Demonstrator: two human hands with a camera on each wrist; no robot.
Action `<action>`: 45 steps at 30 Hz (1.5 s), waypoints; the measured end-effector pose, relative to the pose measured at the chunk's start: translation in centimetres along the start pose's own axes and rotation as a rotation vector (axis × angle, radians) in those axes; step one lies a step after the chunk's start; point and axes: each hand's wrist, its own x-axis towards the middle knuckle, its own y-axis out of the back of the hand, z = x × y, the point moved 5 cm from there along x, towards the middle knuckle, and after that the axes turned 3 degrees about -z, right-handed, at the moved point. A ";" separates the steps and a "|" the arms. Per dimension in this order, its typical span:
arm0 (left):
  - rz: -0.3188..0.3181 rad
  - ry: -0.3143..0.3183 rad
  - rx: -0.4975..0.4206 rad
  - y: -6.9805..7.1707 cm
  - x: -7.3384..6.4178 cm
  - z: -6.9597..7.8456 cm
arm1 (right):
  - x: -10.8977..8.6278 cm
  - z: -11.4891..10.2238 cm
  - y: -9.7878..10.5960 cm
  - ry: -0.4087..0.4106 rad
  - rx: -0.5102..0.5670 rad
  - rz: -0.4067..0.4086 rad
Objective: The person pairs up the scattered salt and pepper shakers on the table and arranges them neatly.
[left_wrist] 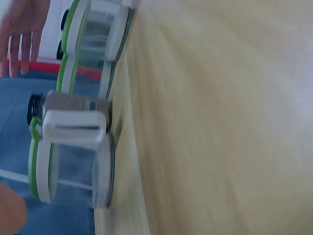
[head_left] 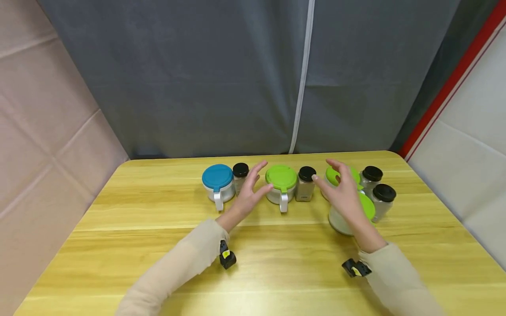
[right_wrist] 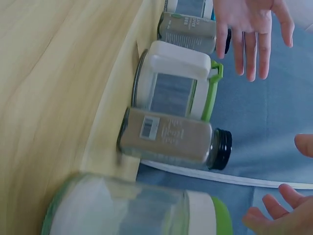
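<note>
Fingers of the left hand (head_left: 245, 199) and right hand (head_left: 343, 196) extended, thumbs well apart, both holding nothing. Middle green-lidded jar (head_left: 281, 176) stands upright on the worktop (head_left: 276, 272) between the hands, just right of the left one, which is nearer; its handle (head_left: 283, 202) points near. Square bottle (head_left: 305, 184) just right of that jar, long axis vertical, close to the right thumb. Blue-lidded jar (head_left: 218, 177) and left bottle (head_left: 240, 171) sit left of the left fingers. Right hand is over the far-right green jar (head_left: 331, 176) and near-right green jar (head_left: 366, 206); far-right bottle (head_left: 372, 174) and near-right bottle (head_left: 384, 195) beside them. Containers: visible lids all on. Square bottle looks full of brownish powder; middle jar see-through, seemingly empty; other jars' contents unclear.
</note>
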 end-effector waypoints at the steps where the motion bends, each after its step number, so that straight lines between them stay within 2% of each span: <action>1: -0.005 -0.007 -0.004 -0.2 -0.1 0.2 | -0.1 0.0 0.3 0.012 -0.005 -0.002; 9: -0.070 -0.027 -0.008 -1.8 -0.9 1.6 | -1.1 0.1 2.4 0.106 -0.122 0.043; 14: -0.109 -0.023 0.013 -2.6 -1.3 2.2 | -1.7 0.2 3.2 0.162 -0.134 0.063; 21: -0.153 -0.008 0.031 -3.5 -1.9 2.2 | -2.2 1.3 4.1 0.210 -0.168 0.112; 22: -0.156 -0.014 0.023 -3.7 -1.9 2.2 | -2.2 1.7 4.3 0.216 -0.163 0.115; 24: -0.161 -0.020 0.006 -4.0 -2.0 2.2 | -1.7 4.1 4.6 0.236 -0.141 0.127; 29: -0.181 -0.033 -0.030 -4.7 -2.2 2.3 | 0.0 11.6 5.6 0.275 -0.163 0.144; 31: -0.189 -0.034 -0.045 -5.0 -2.3 2.3 | 0.2 13.2 6.1 0.286 -0.181 0.146; 34: -0.203 -0.021 -0.063 -5.3 -2.4 2.3 | 0.2 14.4 6.7 0.292 -0.197 0.146; 40: -0.244 0.023 -0.092 -6.2 -2.7 2.0 | -0.3 15.1 8.4 0.272 -0.238 0.174; 45: -0.259 0.021 -0.084 -7.1 -2.9 1.9 | -0.6 16.8 9.8 0.228 -0.228 0.193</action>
